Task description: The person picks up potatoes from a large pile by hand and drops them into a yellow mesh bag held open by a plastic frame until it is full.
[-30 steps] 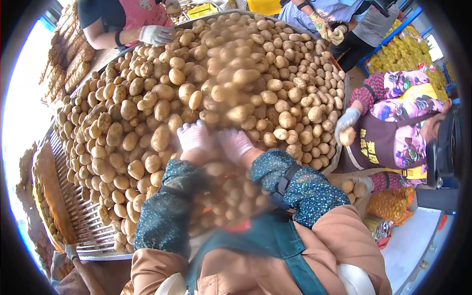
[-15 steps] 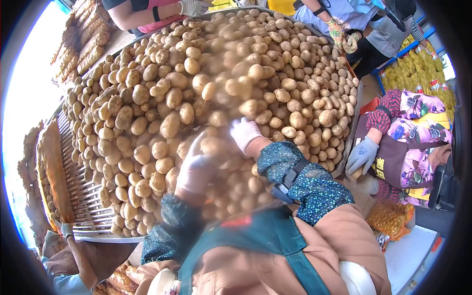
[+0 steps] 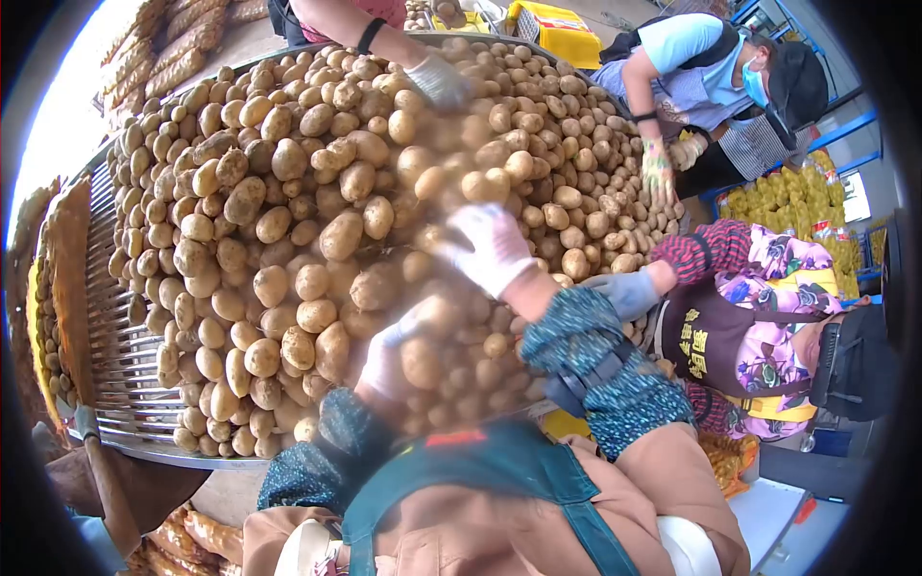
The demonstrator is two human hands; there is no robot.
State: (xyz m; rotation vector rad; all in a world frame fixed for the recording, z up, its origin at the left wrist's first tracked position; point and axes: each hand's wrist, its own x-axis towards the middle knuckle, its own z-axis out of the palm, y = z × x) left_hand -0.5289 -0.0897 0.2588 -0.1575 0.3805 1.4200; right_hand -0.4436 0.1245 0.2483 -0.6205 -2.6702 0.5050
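Note:
A broad heap of brown potatoes (image 3: pixel 274 226) covers the slatted table in front of me. My left hand (image 3: pixel 387 363), in a pale glove, is low over the near part of the heap. Its fingers stretch out beside a large potato (image 3: pixel 423 361). Farther up and to the right, my right hand (image 3: pixel 492 252), also in a pale glove, reaches over the middle of the heap. Its fingers are apart, close to a potato (image 3: pixel 429 238). A blur over the centre hides exactly what the fingertips touch.
Bare metal slats (image 3: pixel 120 336) show at the table's left. A co-worker's gloved hand (image 3: pixel 440 82) is at the far edge, another's gloves (image 3: pixel 658 173) at upper right, and a blue-gloved hand (image 3: pixel 624 291) near my right forearm. A yellow crate (image 3: pixel 557 36) stands behind.
My left hand has turned, its fingers now pointing more to the right. My right hand has moved slightly right. Co-workers' hands at the far and right sides have moved in over the potatoes.

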